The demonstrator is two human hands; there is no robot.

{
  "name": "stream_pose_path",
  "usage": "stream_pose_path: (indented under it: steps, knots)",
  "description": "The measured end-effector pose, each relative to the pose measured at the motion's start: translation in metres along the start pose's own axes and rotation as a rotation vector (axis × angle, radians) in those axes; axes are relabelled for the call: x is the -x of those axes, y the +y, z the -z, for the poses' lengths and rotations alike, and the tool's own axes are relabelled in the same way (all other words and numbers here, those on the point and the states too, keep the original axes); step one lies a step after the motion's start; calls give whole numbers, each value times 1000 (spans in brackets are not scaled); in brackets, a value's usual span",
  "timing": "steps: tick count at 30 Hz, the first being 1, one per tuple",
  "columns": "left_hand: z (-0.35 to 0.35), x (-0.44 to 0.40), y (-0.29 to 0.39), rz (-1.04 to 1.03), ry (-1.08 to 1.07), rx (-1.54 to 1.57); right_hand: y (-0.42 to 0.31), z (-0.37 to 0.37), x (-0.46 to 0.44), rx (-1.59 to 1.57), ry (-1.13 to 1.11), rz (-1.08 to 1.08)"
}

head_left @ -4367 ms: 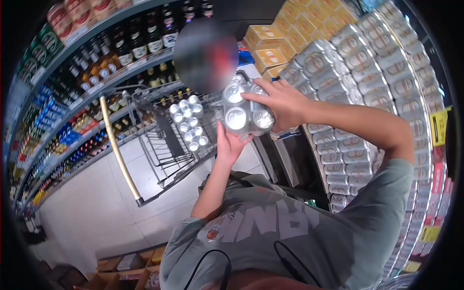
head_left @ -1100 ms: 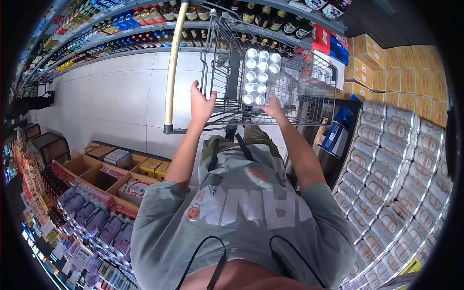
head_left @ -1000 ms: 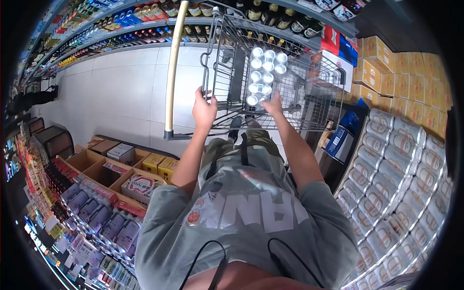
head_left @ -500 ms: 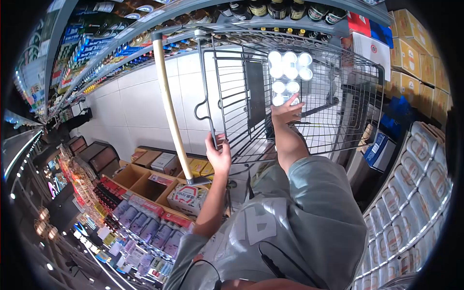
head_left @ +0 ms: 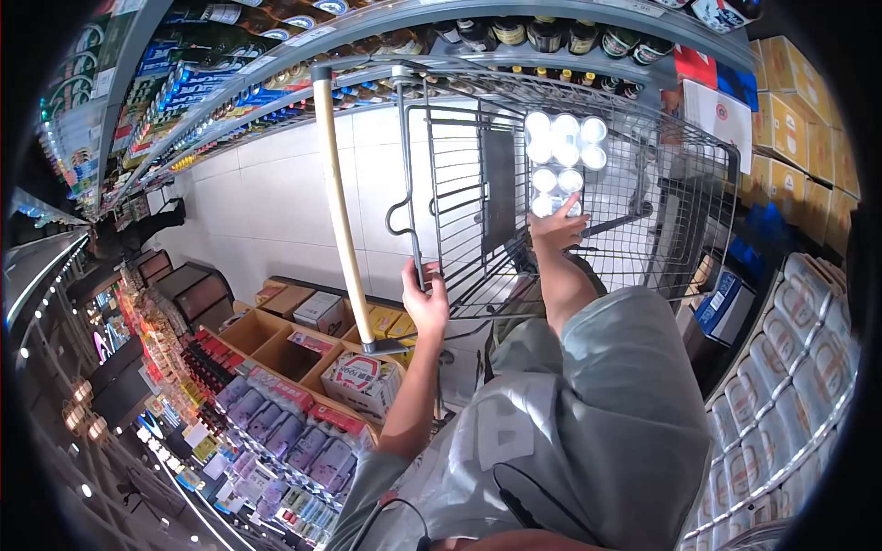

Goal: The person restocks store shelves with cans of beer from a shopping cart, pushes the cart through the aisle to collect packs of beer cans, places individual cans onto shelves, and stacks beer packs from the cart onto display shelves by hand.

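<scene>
A wire shopping cart (head_left: 441, 194) lies in front of me, with several silver-topped cans (head_left: 567, 138) standing inside, bright with glare. My right hand (head_left: 559, 226) reaches over the cart's side with thumb and fingers around the nearest can (head_left: 546, 204) of the smaller cluster. Its fingertips touch the can top, and the can's lower part is hidden. My left hand (head_left: 425, 292) has its fingers curled on the dark metal bar (head_left: 413, 234) at the cart's rear end. Left of that bar runs the cart's pale yellow handle (head_left: 336, 211).
Bottle shelves (head_left: 514, 53) run along the far side. Yellow cartons (head_left: 788, 115) are stacked at right, above wrapped can packs (head_left: 781, 367). A wooden compartment display (head_left: 266, 340) with boxes stands at left. A person in dark clothing (head_left: 152, 223) is far down the aisle.
The whole view has shifted, so the cart and cans appear slightly farther right and lower. Both hands keep nearly the same places on the cart bar and the can.
</scene>
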State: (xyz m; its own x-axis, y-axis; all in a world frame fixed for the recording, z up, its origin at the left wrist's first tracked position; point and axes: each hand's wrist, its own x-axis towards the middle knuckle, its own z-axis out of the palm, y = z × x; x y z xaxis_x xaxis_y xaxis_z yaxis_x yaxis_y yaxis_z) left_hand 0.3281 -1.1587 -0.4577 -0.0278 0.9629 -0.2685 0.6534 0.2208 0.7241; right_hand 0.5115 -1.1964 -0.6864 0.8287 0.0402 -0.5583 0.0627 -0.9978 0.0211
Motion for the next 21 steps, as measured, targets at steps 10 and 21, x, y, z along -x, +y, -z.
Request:
stream_pose_path:
  steps: [10, 21]
  knots:
    - [1, -1, -5, -13, -8, -46, -2, 8, -2, 88, -117, -32]
    - [3, 0, -11, -89, 13, -152, 17, 44, -1, 15, -222, 13]
